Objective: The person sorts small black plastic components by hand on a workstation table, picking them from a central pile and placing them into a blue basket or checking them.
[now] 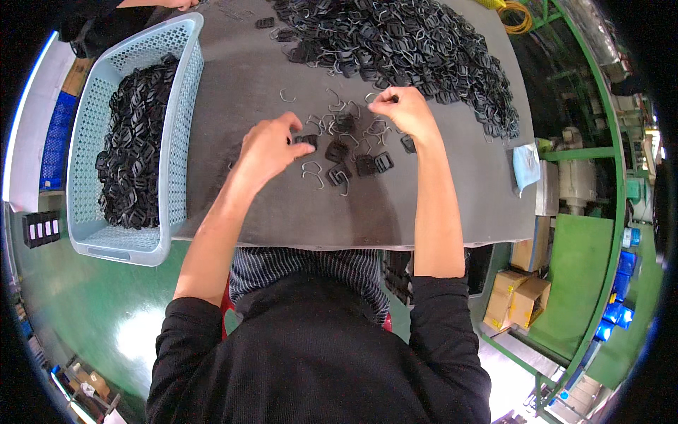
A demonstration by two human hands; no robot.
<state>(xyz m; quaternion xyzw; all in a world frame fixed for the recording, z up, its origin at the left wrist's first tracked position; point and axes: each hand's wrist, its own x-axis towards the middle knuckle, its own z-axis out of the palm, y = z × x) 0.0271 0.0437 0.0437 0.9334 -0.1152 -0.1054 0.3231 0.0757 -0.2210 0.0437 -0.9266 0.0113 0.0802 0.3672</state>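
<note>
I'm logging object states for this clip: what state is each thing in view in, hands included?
Left hand: fingers parted, black buckle by the thumb
Right hand: pinched, apparently on a hook
Basket: upright, partly filled with black pieces
Pile: heaped, black pieces and hooks mixed
Loose buckles: scattered
Yellow coil: wound in loops

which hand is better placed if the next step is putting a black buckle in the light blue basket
Left, most likely: the left hand is nearer the light blue basket and close to a black buckle; the right hand is farther across, nearer the large pile.
</note>
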